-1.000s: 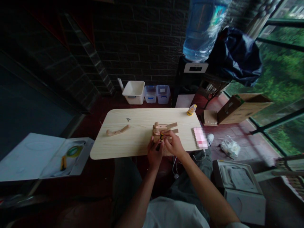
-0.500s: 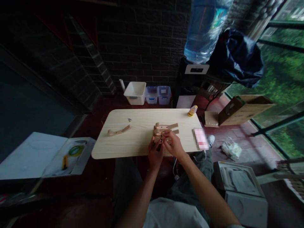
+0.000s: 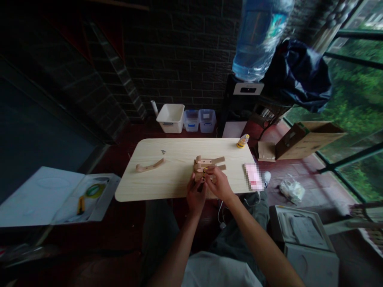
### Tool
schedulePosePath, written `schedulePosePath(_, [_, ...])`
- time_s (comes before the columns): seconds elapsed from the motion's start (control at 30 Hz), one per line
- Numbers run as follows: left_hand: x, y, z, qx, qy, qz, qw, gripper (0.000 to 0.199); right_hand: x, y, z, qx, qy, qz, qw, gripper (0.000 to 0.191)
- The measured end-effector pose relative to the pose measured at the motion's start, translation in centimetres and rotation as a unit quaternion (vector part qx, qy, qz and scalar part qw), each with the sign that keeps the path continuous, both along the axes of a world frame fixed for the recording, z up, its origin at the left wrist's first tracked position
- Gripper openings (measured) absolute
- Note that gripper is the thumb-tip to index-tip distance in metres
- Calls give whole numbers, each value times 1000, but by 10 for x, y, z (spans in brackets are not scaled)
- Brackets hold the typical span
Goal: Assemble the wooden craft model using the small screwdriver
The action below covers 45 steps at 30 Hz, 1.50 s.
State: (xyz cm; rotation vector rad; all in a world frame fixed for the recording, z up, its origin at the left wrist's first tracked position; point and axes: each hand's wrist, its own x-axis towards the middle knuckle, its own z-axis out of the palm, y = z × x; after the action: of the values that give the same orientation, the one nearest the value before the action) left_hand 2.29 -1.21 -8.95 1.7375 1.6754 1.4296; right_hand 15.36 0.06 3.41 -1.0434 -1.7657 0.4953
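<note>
My left hand [image 3: 196, 195] is closed at the table's front edge, its fingers around a light wooden piece [image 3: 198, 175]. Just to its right, my right hand [image 3: 220, 183] pinches a small black-and-yellow tool [image 3: 205, 170] against that piece; its exact kind is too small to tell. The two hands almost meet, and the fingers hide much of what lies between them. Directly behind them lie curved wooden arms [image 3: 206, 161] with dark holes, their flat ends pointing right. A similar curved wooden arm [image 3: 150, 165] lies by itself on the left of the table [image 3: 167, 187].
Small metal bits [image 3: 163, 152] lie near the table's back left. A yellow-capped bottle [image 3: 243, 141] stands at the back right corner, and a blurred pink phone [image 3: 253, 176] with a cable lies at the right edge. An open white case [image 3: 98, 215] is left of the table.
The black-and-yellow tool has tilted from upright to more sideways as my right fingers turned slightly. My left hand stays in place.
</note>
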Motion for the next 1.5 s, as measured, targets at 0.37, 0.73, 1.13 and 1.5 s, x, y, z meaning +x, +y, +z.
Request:
schedulePosePath(0.37, [0, 0, 1, -9, 10, 2, 1000, 31, 1, 3, -3, 14, 8, 1, 1000, 17])
schedulePosePath(0.73, [-1, 0, -3, 5, 20, -2, 1000, 35, 0, 8, -16, -33, 16, -15, 999, 18])
schedulePosePath(1.13, [-1, 0, 0, 6, 13, -1, 1000, 34, 1, 9, -9, -9, 20, -2, 1000, 14])
schedulePosePath(1.5, [2, 2, 0, 14, 12, 9, 1000, 32, 6, 10, 0, -28, 21, 9, 999, 8])
